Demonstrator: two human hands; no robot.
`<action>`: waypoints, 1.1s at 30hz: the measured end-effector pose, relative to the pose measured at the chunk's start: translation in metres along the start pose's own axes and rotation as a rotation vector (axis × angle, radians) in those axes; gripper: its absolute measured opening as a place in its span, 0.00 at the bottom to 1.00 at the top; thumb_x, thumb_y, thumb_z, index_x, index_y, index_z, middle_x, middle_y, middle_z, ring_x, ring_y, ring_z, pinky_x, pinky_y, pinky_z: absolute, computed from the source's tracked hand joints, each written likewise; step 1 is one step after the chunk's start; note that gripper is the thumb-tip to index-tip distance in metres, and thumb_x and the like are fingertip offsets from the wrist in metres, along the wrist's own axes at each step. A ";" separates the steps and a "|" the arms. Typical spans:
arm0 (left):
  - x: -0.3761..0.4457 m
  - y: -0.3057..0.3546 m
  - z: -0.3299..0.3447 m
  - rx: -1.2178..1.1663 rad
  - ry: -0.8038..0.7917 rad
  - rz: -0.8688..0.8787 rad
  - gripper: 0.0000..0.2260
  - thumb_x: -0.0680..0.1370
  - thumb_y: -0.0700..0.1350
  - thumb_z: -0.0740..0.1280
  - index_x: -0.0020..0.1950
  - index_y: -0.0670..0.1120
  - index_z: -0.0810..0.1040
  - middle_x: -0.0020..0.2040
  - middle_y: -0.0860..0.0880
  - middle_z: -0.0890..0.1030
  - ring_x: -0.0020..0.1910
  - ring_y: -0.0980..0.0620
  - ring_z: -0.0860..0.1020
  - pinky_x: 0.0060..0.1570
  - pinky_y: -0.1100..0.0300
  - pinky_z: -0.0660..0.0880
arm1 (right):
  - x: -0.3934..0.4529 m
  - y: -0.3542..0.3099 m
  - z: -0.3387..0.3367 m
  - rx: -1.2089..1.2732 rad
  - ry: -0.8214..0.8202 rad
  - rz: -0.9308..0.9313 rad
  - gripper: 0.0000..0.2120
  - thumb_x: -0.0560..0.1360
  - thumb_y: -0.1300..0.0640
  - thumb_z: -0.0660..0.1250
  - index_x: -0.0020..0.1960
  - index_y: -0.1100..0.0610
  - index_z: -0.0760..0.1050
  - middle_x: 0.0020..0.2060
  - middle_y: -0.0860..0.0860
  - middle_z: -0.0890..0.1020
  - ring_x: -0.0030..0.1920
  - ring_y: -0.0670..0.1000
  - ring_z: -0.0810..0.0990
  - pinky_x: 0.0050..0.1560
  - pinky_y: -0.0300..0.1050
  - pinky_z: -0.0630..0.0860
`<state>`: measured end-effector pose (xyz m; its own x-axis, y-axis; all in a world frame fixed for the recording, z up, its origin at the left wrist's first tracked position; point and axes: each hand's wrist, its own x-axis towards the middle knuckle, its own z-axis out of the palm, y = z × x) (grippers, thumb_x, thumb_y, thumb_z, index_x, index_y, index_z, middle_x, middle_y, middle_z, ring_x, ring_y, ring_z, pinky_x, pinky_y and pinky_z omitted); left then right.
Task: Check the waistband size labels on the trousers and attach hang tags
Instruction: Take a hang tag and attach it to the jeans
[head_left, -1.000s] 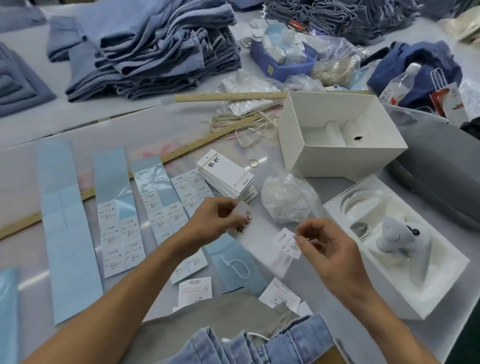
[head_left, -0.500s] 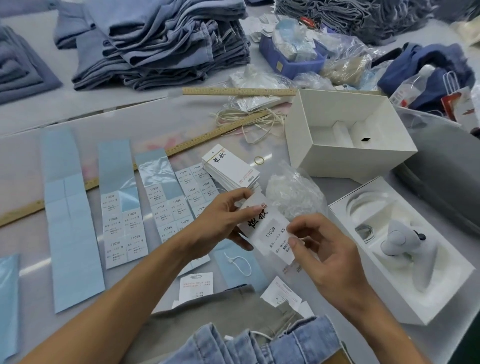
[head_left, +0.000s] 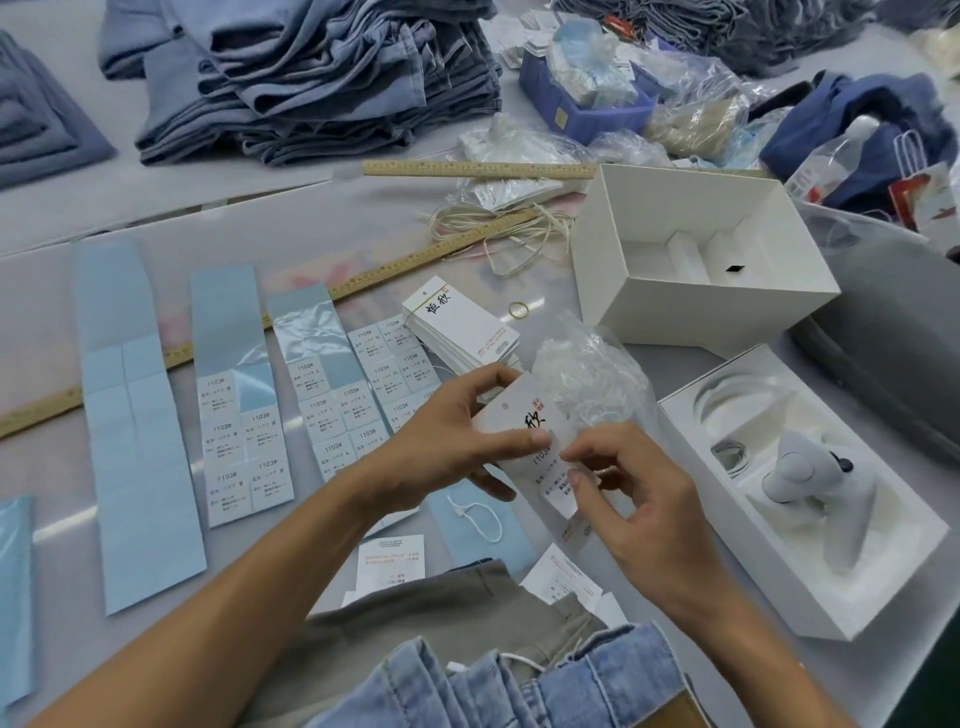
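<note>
Hang tag (head_left: 524, 421) now up off the worktop (head_left: 363, 228), centre of view, gripped at its 9 o'clock edge by my left hand (head_left: 441, 441). A second ago the size sticker (head_left: 558, 486) hung apart in my right hand (head_left: 639, 499); now my right fingertips pinch and press it onto the tag's lower face. Sticker on; stringing likely comes next. Jeans (head_left: 519, 686) wait at 6 o'clock, tag stack (head_left: 462, 327) at 12.
</note>
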<state>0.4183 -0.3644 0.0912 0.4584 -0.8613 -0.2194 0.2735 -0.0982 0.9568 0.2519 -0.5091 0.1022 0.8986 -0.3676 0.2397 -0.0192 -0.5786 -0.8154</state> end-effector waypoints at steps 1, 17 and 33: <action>0.000 -0.001 0.001 0.041 0.006 0.011 0.19 0.70 0.47 0.80 0.58 0.53 0.77 0.48 0.53 0.85 0.50 0.46 0.86 0.38 0.48 0.84 | -0.001 0.001 0.000 -0.020 0.000 -0.014 0.13 0.75 0.71 0.72 0.52 0.55 0.79 0.49 0.48 0.81 0.50 0.53 0.82 0.47 0.48 0.81; -0.003 0.010 0.002 -0.259 0.085 0.064 0.25 0.73 0.43 0.76 0.67 0.46 0.73 0.56 0.42 0.86 0.53 0.43 0.85 0.43 0.55 0.83 | 0.014 0.000 0.005 0.629 -0.028 0.494 0.13 0.70 0.55 0.76 0.53 0.57 0.84 0.49 0.55 0.87 0.51 0.56 0.87 0.49 0.45 0.83; -0.043 0.005 -0.063 -0.104 0.641 0.007 0.13 0.81 0.37 0.67 0.65 0.48 0.77 0.51 0.48 0.87 0.47 0.46 0.87 0.33 0.54 0.81 | 0.024 0.082 0.115 -0.357 -0.515 0.148 0.11 0.76 0.55 0.73 0.56 0.57 0.80 0.49 0.51 0.79 0.50 0.52 0.76 0.51 0.45 0.73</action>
<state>0.4535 -0.2960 0.0933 0.8655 -0.3901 -0.3143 0.3346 -0.0169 0.9422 0.3225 -0.4817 -0.0195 0.9689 -0.1168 -0.2181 -0.2241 -0.7880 -0.5735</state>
